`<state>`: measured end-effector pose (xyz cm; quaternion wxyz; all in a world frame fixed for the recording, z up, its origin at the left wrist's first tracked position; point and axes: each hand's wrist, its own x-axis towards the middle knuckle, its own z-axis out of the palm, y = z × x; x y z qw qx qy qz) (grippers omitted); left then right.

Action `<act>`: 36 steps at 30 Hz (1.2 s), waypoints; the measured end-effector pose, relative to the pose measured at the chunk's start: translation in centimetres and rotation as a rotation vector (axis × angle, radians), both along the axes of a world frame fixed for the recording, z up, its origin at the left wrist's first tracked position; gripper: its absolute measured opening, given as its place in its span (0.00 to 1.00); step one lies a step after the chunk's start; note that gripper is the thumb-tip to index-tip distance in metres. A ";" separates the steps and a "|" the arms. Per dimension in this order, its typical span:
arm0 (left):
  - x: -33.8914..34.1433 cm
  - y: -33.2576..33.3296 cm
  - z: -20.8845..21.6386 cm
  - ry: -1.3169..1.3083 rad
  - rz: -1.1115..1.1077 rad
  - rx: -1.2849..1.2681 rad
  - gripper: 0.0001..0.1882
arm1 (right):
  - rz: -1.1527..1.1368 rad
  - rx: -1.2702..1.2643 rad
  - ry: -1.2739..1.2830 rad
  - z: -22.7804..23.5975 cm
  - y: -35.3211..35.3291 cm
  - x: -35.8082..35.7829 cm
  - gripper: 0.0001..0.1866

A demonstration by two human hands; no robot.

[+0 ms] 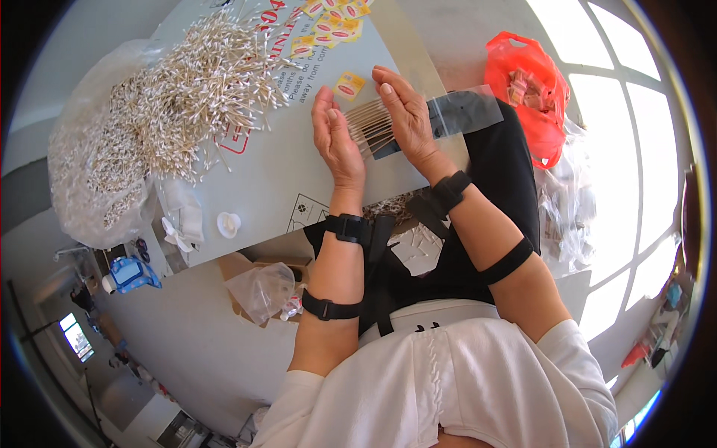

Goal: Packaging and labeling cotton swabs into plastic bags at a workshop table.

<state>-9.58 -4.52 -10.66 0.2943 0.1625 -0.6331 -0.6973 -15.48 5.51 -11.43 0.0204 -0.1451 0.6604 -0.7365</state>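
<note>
A bundle of cotton swabs [371, 123] lies side by side between my two hands, over the near right part of the table. My left hand [340, 142] cups one end of the bundle, its fingers together and slightly curled. Against the other end, my right hand [407, 118] presses with its palm turned inward. A clear plastic bag [472, 110] reaches out to the right from behind my right hand; part of it is hidden there. Just beyond the swabs sits a small yellow and white label card [349, 85].
A large heap of loose cotton swabs [202, 89] spills from a clear bag [71, 172] at left. Several yellow cards [332, 30] lie at the table's [261, 187] far side. A white round piece [228, 224] is near its front edge. A red plastic bag [526, 97] stands right.
</note>
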 end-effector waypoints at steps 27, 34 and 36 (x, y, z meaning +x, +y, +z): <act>0.3 0.9 0.1 -0.054 0.068 -0.052 0.32 | -0.044 -0.048 -0.045 0.6 0.0 0.8 0.21; 1.1 -0.5 0.9 -0.028 -0.049 0.002 0.29 | -0.068 -0.177 -0.166 -0.2 2.2 0.3 0.13; 2.3 -1.2 1.5 -0.250 -0.143 -0.597 0.33 | -0.010 -0.149 -0.157 0.6 3.6 0.3 0.11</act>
